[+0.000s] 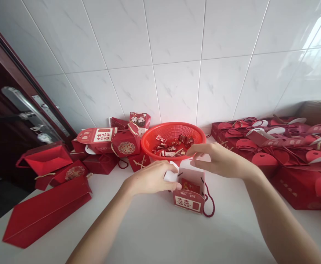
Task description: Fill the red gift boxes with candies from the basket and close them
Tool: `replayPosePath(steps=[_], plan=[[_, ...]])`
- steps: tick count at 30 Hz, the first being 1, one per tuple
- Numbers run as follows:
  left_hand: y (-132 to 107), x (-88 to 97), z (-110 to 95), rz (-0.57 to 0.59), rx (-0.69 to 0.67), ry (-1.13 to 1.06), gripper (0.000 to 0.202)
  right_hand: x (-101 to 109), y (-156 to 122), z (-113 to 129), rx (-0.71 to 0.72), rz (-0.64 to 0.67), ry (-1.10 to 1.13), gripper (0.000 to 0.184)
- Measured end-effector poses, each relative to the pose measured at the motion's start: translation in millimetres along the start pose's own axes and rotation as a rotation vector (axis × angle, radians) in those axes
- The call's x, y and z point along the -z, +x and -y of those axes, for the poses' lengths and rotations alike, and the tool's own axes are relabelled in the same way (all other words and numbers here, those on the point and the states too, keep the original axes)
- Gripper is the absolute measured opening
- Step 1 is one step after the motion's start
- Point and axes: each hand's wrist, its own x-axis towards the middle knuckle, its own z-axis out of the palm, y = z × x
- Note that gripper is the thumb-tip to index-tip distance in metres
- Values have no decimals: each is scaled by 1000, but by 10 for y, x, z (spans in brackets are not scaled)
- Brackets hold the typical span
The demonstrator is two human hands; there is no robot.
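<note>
A small red and white gift box [189, 201] with a double-happiness print stands in front of me on the white table, its top flaps up. Inside it lies a red packet [190, 186]. A dark red cord handle [211, 205] hangs off its right side. My left hand [153, 178] has its thumb and fingers on either side of the box's white left flap, the thumb at the front panel. Curved above the back right of the box is my right hand [218, 160], fingers apart, nothing visible in them. Its fingertips are near the back flap; contact is unclear.
Behind the box, a red plastic basket [149, 134] holds several wrapped candies [171, 148]. Many red boxes [292, 183] fill the right side. More boxes [99, 146] are piled at the left, with a long red box [47, 212] nearer me. A tiled wall stands behind.
</note>
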Motion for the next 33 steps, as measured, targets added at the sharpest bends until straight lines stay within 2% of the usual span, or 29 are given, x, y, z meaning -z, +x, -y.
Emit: replayPosePath(steps=[3, 5, 11, 16, 20, 24, 29, 33], plan=[[-9, -24, -22, -5, -19, 12, 53, 27, -37, 2, 48, 105, -1, 27], [-28, -43, -50, -7, -43, 34, 50, 57, -64, 1, 46, 117, -7, 29], [-113, -109, -121, -46, -49, 46, 53, 165, -173, 22, -124, 74, -113, 27], [-171, -139, -160, -47, -20, 54, 61, 7, -295, -9, -164, 156, -56, 17], [-171, -187, -184, -86, -131, 27, 77, -259, -415, -111, -93, 59, 128, 20], [-129, -252, -221, -63, -282, -37, 83, -469, -502, -251, -75, -53, 255, 24], [-54, -289, -236, 15, -305, -45, 65, -636, -546, -422, -130, -192, 451, 31], [-23, -263, -223, 25, -287, -90, 70, -713, -592, -489, -199, -270, 607, 32]])
